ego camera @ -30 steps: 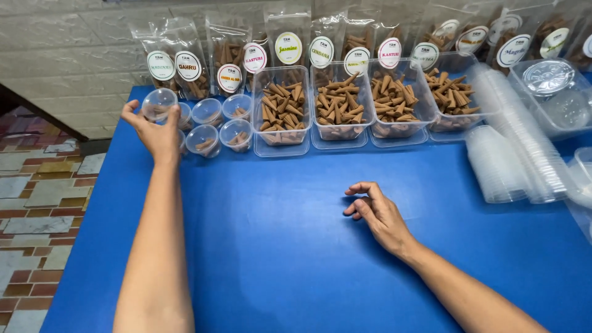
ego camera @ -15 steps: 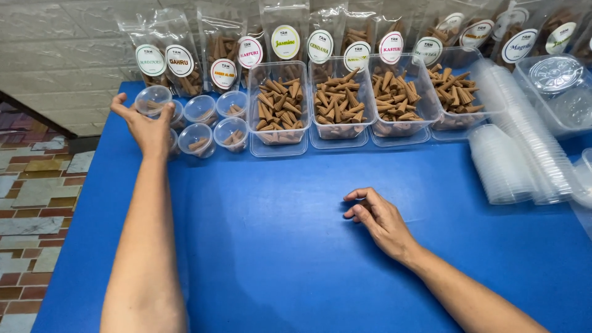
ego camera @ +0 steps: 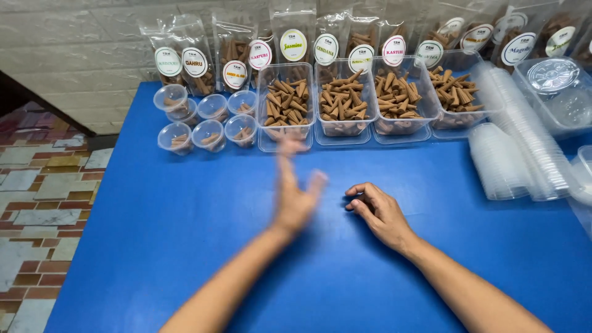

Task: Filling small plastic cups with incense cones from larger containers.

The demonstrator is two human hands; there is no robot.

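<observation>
My left hand [ego camera: 295, 192] hovers blurred over the middle of the blue table [ego camera: 185, 222], fingers spread and holding nothing. My right hand [ego camera: 377, 211] rests on the table just to its right, fingers curled under, with nothing seen in it. Several small round clear cups [ego camera: 206, 120] with brown cones inside stand at the far left. Behind my hands, a row of clear rectangular tubs [ego camera: 285, 106] is filled with brown incense cones.
Labelled clear pouches [ego camera: 293, 38] of cones lean against the wall behind the tubs. Stacks of empty clear cups and lids [ego camera: 515, 154] lie at the right, beside a clear box [ego camera: 555, 92]. The table's left edge drops to a tiled floor [ego camera: 43, 197].
My left hand has left the small cups at the far left and swung back to the table's middle, beside my right hand. The right hand has stayed put.
</observation>
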